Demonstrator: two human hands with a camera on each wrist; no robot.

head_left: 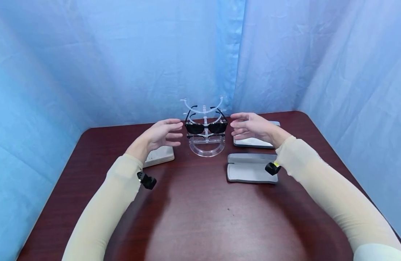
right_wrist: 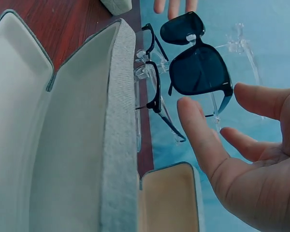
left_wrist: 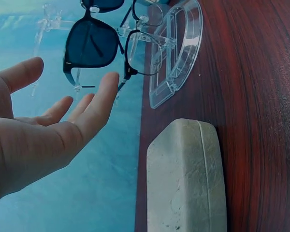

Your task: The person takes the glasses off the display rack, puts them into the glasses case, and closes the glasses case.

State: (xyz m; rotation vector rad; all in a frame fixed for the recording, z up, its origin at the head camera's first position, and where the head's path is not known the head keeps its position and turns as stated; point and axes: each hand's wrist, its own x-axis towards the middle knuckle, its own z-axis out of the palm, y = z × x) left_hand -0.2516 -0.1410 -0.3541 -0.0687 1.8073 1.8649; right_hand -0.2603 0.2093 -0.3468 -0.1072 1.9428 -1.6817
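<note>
Sunglasses (head_left: 216, 128) on stand (head_left: 206, 154): looked mid-reach.
Had left hand (head_left: 163, 133) and right hand (head_left: 252, 126) flanking stand, fingers loosely spread; probably needed two-sided pinch next.

"Where's the stand (head_left: 207, 154) on my feed?"
"I have it near the table's (head_left: 200, 210) far edge, sunglasses (head_left: 216, 128) on it above glasses (right_wrist: 157, 98)."
"Beside it?"
"Left, one case (head_left: 159, 156); right, a rear case (head_left: 252, 143) near that edge, front case (head_left: 249, 172) before it."
</note>
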